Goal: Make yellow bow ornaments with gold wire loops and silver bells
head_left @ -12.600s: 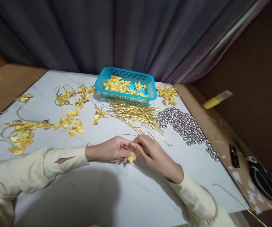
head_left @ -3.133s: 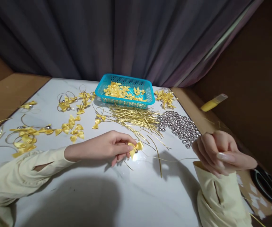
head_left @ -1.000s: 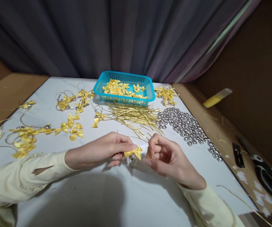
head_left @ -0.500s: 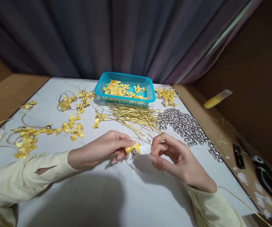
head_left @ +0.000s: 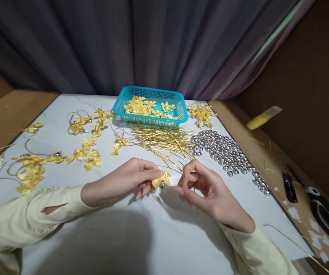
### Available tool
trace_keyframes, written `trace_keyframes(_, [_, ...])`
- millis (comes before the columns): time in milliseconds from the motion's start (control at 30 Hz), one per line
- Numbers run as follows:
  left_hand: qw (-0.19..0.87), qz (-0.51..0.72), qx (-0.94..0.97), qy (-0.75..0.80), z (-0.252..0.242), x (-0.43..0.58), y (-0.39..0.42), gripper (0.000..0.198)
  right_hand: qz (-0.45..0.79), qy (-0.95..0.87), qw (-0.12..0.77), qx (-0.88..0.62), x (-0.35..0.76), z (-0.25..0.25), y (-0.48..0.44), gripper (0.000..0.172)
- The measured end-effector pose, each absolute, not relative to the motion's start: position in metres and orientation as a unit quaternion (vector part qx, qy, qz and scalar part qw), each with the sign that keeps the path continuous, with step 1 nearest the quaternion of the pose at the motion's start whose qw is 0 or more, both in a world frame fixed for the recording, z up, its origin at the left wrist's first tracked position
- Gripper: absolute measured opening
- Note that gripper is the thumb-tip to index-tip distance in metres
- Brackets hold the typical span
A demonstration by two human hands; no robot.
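Note:
My left hand (head_left: 124, 181) pinches a small yellow ribbon bow (head_left: 161, 179) with a tiny silver bell under it, just above the white table (head_left: 141, 236). My right hand (head_left: 207, 189) is right beside the bow, thumb and forefinger pinched on a thin gold cord (head_left: 191, 187) that runs to the bow. Both hands hover near the table's middle front. The cord's path between the fingers is mostly hidden.
A turquoise basket (head_left: 178, 114) of yellow bows stands at the back. In front of it lie a heap of gold cords (head_left: 164, 139) and a spread of silver bells (head_left: 224, 151). Finished bows (head_left: 29, 168) litter the left side. Scissors (head_left: 324, 214) lie at right.
My right hand came back from the far right to the bow and has closed in on it with the cord. My left hand has kept hold of the bow throughout.

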State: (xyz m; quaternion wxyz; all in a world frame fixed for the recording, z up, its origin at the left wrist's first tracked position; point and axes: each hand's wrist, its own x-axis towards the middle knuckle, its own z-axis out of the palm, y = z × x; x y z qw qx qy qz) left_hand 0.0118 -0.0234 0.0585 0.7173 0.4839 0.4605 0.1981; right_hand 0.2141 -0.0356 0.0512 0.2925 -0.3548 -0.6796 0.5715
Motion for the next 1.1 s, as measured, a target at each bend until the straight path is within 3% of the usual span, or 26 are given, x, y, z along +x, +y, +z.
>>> trace_keyframes(1100, [0.668,0.175,0.545,0.475,0.0577,0.011,-0.0257,0.029,0.585,-0.67,0.277,-0.363,0.2133,0.0509,-0.0368,0.024])
